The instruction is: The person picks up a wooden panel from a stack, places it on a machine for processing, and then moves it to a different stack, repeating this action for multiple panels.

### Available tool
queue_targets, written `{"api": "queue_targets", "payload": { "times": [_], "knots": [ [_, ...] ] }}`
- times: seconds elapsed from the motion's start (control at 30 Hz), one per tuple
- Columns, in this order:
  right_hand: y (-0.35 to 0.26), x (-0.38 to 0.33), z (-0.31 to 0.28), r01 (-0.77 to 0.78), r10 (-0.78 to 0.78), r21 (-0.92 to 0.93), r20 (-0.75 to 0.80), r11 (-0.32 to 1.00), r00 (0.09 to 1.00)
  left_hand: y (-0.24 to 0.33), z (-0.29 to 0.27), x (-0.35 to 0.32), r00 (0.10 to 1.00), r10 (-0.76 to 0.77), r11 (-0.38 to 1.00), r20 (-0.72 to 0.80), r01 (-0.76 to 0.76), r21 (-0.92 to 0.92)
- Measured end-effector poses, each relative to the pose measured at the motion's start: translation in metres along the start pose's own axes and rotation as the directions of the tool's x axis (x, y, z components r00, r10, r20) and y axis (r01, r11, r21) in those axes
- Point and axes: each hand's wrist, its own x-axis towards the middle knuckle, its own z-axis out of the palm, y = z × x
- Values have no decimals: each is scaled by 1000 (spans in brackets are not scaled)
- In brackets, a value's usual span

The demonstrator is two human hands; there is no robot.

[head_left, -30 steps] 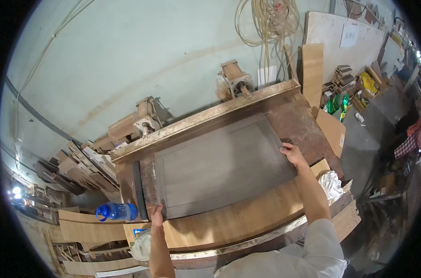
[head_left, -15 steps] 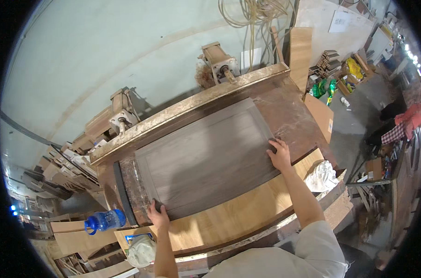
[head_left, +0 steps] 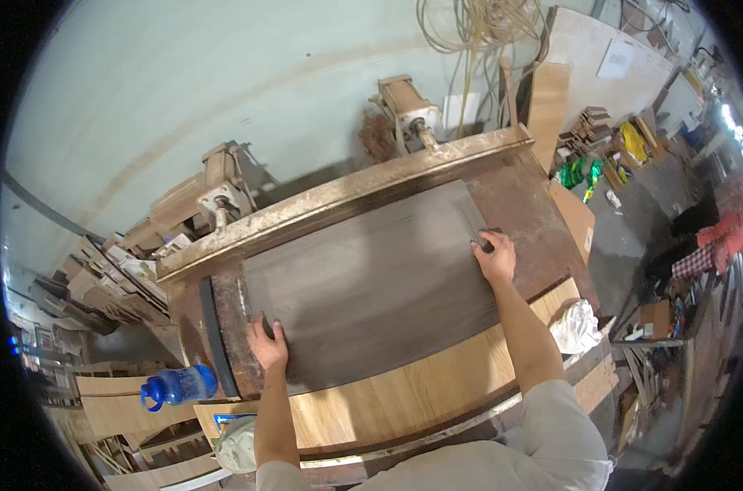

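Observation:
A grey wood-grain framed panel (head_left: 371, 286), like a cabinet door, lies flat on the worn brown table of a press (head_left: 519, 196). My left hand (head_left: 267, 345) grips its left end, thumb and fingers curled at the edge. At the right end my right hand (head_left: 496, 258) grips the opposite edge, thumb on the panel's face and the other fingers bent over the side. The fingertips' undersides are hidden. Along the near side of the panel runs a light wood board (head_left: 412, 389).
Two piston cylinders (head_left: 408, 106) push against a long beam (head_left: 347, 196) behind the panel. A black bar (head_left: 216, 335) and a blue bottle (head_left: 179, 386) are at the left. White cloth (head_left: 576, 327) sits at the near right. Stacked wood pieces (head_left: 101, 274) stand far left.
My left hand has moved away from the near left corner, farther up the panel's left edge. The right hand has slid a little farther along the right edge. The whole view has shifted slightly.

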Motion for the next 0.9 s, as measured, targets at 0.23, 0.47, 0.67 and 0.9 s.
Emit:
{"api": "queue_targets", "payload": {
  "times": [0.23,0.47,0.67,0.9],
  "knots": [
    [4,0,3,54,-54,-14,-53,998,997,-4,7,-6,998,45,998,-45,-47,-42],
    [5,-2,4,77,-80,-59,-63,995,995,3,4,-8,999,15,1000,-46,-15,-3],
    [6,-1,7,97,-99,-31,-96,995,990,6,3,-6,999,12,1000,-41,-12,-18],
    [3,-2,5,167,-169,-27,-142,986,975,9,3,-8,997,-59,998,-49,61,35]
  ]
}}
